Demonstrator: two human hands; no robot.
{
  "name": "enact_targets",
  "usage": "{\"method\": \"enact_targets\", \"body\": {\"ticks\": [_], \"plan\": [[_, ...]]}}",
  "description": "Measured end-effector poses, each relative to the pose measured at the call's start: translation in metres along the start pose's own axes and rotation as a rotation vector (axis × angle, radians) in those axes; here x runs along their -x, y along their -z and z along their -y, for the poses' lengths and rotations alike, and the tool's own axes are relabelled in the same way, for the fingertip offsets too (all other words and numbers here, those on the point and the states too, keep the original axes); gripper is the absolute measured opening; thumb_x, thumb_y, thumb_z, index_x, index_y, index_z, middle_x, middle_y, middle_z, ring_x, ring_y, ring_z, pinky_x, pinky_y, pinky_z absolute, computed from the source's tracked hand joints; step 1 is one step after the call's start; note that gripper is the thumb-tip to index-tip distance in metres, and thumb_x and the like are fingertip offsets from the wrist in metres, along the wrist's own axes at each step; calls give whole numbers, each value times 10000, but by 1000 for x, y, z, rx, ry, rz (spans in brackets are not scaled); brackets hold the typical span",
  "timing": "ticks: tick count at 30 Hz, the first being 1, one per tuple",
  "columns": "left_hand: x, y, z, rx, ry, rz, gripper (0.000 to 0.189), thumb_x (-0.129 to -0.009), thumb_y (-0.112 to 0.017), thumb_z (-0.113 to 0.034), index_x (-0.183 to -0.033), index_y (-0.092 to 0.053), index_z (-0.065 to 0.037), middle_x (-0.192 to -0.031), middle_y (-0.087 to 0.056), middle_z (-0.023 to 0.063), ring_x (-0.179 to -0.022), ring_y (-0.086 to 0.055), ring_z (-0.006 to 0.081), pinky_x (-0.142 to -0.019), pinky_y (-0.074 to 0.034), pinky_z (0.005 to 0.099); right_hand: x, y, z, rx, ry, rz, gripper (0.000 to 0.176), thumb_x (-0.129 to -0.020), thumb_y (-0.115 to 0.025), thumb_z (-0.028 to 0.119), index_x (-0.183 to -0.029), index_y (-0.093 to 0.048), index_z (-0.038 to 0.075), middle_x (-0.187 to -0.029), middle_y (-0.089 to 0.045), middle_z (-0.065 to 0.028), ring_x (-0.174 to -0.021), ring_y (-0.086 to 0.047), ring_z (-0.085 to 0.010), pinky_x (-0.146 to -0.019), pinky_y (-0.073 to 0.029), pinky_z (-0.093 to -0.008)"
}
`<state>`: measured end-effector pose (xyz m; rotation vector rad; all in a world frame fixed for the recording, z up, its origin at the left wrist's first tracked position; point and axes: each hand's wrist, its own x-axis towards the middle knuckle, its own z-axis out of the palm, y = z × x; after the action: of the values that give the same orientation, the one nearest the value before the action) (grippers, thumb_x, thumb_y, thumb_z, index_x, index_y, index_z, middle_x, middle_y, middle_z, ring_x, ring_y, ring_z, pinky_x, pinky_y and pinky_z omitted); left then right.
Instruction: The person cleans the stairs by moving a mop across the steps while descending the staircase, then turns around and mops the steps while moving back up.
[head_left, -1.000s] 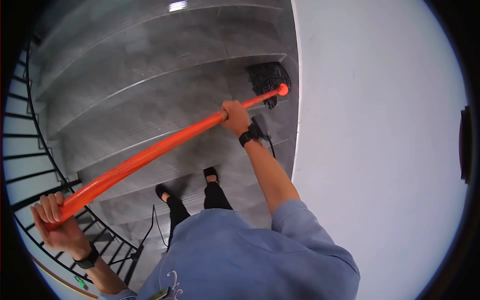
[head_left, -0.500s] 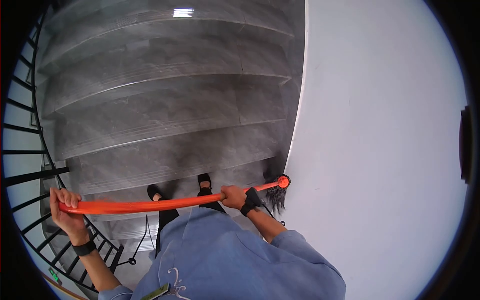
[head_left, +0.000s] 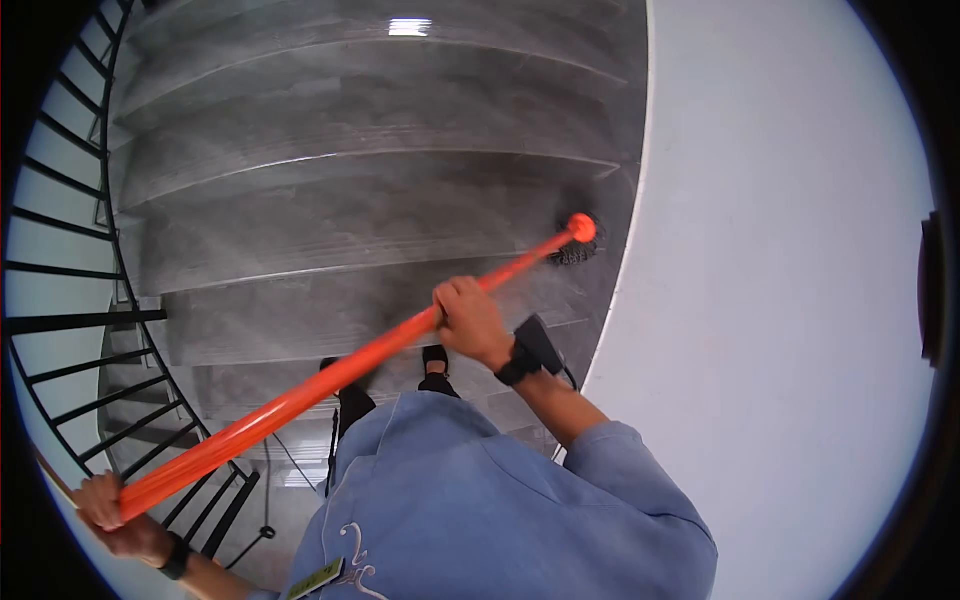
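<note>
A string mop with a long orange handle (head_left: 290, 405) slants across the view, from lower left to upper right. Its dark mop head (head_left: 577, 255) rests on a grey step by the right wall, under a round orange cap. My left hand (head_left: 115, 515) is closed round the near end of the handle at the lower left. Farther along, my right hand (head_left: 470, 318) grips the handle around its middle. Each wrist wears a black band, and a dark box-like device sits at the right one.
Grey stone steps (head_left: 330, 210) stretch ahead, with a shiny light patch on an upper one. A black railing (head_left: 110, 235) curves along the left. The white wall (head_left: 770, 300) borders the right. My dark shoes (head_left: 435, 356) stand on a lower step.
The mop head has moved up and forward onto a higher step. My right hand has gone forward with it, while my left hand has dropped lower, so the handle now slants more steeply.
</note>
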<state>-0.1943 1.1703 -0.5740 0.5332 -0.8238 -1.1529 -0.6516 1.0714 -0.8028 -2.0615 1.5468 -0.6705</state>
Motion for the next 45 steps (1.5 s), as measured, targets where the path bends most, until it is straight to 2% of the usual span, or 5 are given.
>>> {"method": "enact_targets", "body": {"ticks": [15, 28, 33, 39, 45], "plan": [[43, -113, 205, -87, 260, -42, 268, -865, -552, -243, -668, -409, -130, -676, -451, 30, -736, -458, 178, -1006, -332, 419, -21, 22, -164, 107, 96, -153, 198, -767, -651, 115, -685, -481, 56, -712, -515, -118, -752, -503, -335, -661, -418, -420], [126, 99, -147, -38, -13, -366, 246, -914, -466, -171, -715, -350, -84, -710, -373, 63, -584, -350, 132, -612, -400, 344, 9, -180, 168, -50, 106, 80, 196, -599, -687, 203, -706, -556, 103, -722, -555, -58, -737, -527, -264, -602, -426, -398], [101, -31, -202, -549, -693, -763, 398, -892, -514, -349, -571, -356, -175, -475, -346, -49, -432, -367, 93, -517, -343, 257, 18, -185, 295, -371, 276, 139, 254, -578, -677, 87, -783, -527, 91, -761, -516, -69, -788, -507, -257, -551, -407, -400], [136, -3, -261, -663, -561, -763, 496, -747, -518, -623, -455, -338, -265, -391, -333, -88, -377, -411, 90, -488, -362, 264, 9, -163, 284, -538, 373, 391, 231, -616, -667, 96, -763, -495, 53, -757, -535, -104, -781, -532, -297, -569, -414, -427], [139, 47, -108, -39, -139, -632, 237, -825, -530, -242, -689, -384, -114, -634, -364, 12, -568, -408, 139, -574, -385, 270, 18, -118, 126, -308, 240, 218, 152, -643, -656, 117, -710, -525, 77, -726, -582, -107, -714, -557, -322, -586, -437, -432]]}}
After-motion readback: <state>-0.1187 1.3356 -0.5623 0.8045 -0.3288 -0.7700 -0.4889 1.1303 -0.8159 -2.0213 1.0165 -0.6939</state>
